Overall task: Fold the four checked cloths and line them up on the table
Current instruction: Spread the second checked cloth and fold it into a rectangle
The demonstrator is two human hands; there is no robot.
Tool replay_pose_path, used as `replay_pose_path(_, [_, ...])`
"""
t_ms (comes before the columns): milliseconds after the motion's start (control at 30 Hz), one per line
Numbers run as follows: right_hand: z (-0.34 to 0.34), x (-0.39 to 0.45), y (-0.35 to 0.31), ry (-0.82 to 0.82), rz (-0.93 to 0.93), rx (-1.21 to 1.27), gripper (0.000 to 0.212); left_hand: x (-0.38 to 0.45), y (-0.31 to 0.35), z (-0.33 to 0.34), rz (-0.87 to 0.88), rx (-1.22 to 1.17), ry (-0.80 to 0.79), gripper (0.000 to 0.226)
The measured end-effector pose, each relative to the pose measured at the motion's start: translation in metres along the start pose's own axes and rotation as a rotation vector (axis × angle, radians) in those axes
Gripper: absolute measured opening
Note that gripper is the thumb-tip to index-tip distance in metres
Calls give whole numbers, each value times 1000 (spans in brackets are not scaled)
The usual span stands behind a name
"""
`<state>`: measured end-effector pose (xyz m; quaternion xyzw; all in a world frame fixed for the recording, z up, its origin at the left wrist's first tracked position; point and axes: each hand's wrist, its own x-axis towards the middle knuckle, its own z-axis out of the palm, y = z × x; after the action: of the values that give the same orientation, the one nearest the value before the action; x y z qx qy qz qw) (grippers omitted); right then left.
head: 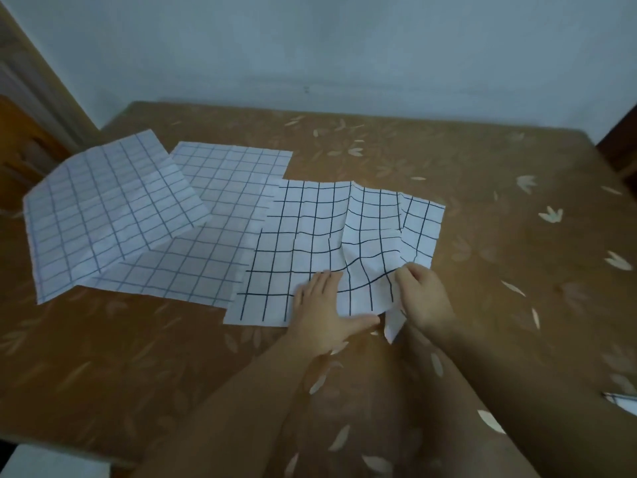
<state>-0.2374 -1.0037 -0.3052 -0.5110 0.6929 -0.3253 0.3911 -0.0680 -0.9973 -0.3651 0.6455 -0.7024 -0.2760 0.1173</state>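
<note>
Three white checked cloths lie spread and overlapping on the brown table [482, 188]. The nearest cloth [320, 243], with bold black lines, is wrinkled on its right half. My left hand [322, 313] lies flat on its near edge, fingers straight. My right hand [422, 298] pinches the near right corner, which is bunched and lifted. A middle cloth [220, 208] with fainter lines lies behind it. The left cloth [107, 208] has blue lines and overlaps the middle one. A checked scrap [620, 400] shows at the right frame edge.
The table wears a brown cover with pale leaf prints. Its far edge meets a white wall. A wooden chair [20, 157] stands at the far left, and dark furniture [620, 139] sits at the far right corner.
</note>
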Motion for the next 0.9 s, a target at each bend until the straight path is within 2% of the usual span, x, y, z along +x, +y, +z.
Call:
replay_pose_path(67, [-11,-14,-10,10,33,55,23,-15,2,-2,74,108,-14,103])
replay_pose_path(200, [-29,-57,-27,13,96,134,17,-43,5,-18,99,89,141,61])
replay_pose_path(267, [-36,-79,-25,-40,139,81,27,-62,8,-30,137,60,190,47])
replay_pose_path(300, [-38,-91,-23,-68,158,44,32,-72,10,-37,144,44,200,43])
replay_pose_path(567, [-36,-188,-30,-343,239,16,21,-141,8,-84,218,83,210,29])
replay_pose_path(700, [-43,-207,-26,-485,311,-2,18,-163,7,-93,306,206,120,24])
replay_pose_path(767, [-49,-209,-26,-627,368,-93,23,-173,8,-96,329,208,117,24])
replay_pose_path(833, [-55,-210,-30,-812,424,-343,37,-182,11,-102,318,168,157,26])
replay_pose_path(900, [-60,-210,-40,-939,400,-621,51,-192,16,-111,307,172,170,27])
